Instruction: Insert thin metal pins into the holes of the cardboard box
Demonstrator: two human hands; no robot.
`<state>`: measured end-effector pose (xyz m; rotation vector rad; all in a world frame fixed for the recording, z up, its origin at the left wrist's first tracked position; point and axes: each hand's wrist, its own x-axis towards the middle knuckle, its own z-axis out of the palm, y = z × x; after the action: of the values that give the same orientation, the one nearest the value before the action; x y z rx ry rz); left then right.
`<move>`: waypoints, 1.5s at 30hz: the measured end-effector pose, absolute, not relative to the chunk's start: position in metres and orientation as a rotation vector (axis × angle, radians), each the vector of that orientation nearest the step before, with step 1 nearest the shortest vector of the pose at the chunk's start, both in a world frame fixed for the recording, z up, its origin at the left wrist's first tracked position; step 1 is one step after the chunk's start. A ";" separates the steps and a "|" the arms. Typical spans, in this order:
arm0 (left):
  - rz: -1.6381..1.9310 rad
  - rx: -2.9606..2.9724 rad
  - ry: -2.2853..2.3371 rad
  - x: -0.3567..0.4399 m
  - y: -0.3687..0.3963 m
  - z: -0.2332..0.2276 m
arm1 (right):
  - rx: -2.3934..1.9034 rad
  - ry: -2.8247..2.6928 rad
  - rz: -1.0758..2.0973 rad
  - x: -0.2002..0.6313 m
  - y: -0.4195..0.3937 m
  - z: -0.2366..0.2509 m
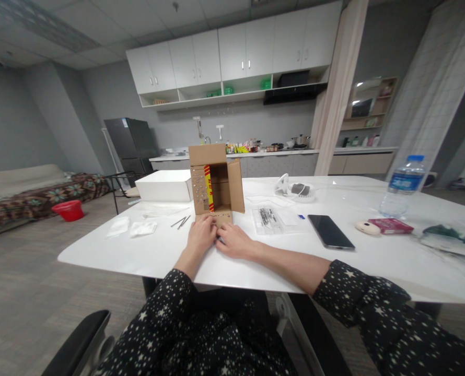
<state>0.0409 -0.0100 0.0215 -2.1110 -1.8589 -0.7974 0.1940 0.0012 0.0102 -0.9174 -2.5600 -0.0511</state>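
Note:
An open cardboard box (220, 196) stands on the table, its opening facing me and its flaps spread. Small shiny dots cover its left flap (199, 190), beside a strip of yellow and red tape (209, 188). More dots show on the lower flap (221, 215), right at my fingertips. My left hand (205, 230) rests against this lower flap with its fingers bent and closed. Close beside it, my right hand (231, 240) is curled, fingertips together near the left thumb. Whatever lies between the fingers is hidden or too small to make out.
Thin dark tweezer-like tools (182, 222) and crumpled tissues (143, 228) lie left, before a white box (165, 185). Rightward are a clear plastic case (269, 220), a phone (330, 231), a white corded device (295, 190), a pink pack (393, 225) and a water bottle (403, 185).

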 end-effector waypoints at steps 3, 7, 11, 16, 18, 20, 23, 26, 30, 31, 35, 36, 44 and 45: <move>-0.789 -2.109 -1.869 0.041 -0.011 0.023 | -0.915 -2.559 -0.059 0.194 0.001 0.010; -0.777 -2.099 -1.889 0.042 -0.011 0.024 | -0.915 -2.563 -0.066 0.194 0.001 0.011; -0.755 -2.094 -1.903 0.042 -0.011 0.024 | -0.926 -2.570 -0.061 0.194 0.001 0.011; -0.748 -2.090 -1.902 0.042 -0.011 0.023 | -0.923 -2.568 -0.056 0.194 0.000 0.011; -0.751 -2.088 -1.900 0.042 -0.011 0.023 | -0.930 -2.570 -0.056 0.194 0.000 0.012; -0.756 -2.087 -1.896 0.042 -0.011 0.023 | -0.934 -2.571 -0.056 0.194 0.000 0.012; -0.766 -2.088 -1.891 0.042 -0.012 0.023 | -0.932 -2.569 -0.050 0.194 0.000 0.012; -0.771 -2.085 -1.894 0.042 -0.012 0.023 | -0.932 -2.568 -0.048 0.194 0.000 0.012; -0.771 -2.082 -1.892 0.042 -0.012 0.023 | -0.924 -2.565 -0.055 0.194 0.001 0.011; -0.774 -2.082 -1.891 0.042 -0.012 0.023 | -0.924 -2.563 -0.057 0.194 0.001 0.011; -0.786 -2.079 -1.893 0.042 -0.011 0.022 | -0.931 -2.564 -0.062 0.194 0.001 0.011; -0.787 -2.078 -1.895 0.042 -0.011 0.022 | -0.931 -2.564 -0.063 0.194 0.001 0.011; -0.753 -2.082 -1.900 0.043 -0.012 0.024 | -0.932 -2.568 -0.053 0.194 0.000 0.012; -0.750 -2.082 -1.898 0.043 -0.012 0.024 | -0.932 -2.568 -0.054 0.194 0.000 0.012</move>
<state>0.0426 -0.0122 0.0239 -2.0824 -1.8976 -0.7497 0.1937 -0.0003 0.0120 -0.9324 -2.5682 -0.0542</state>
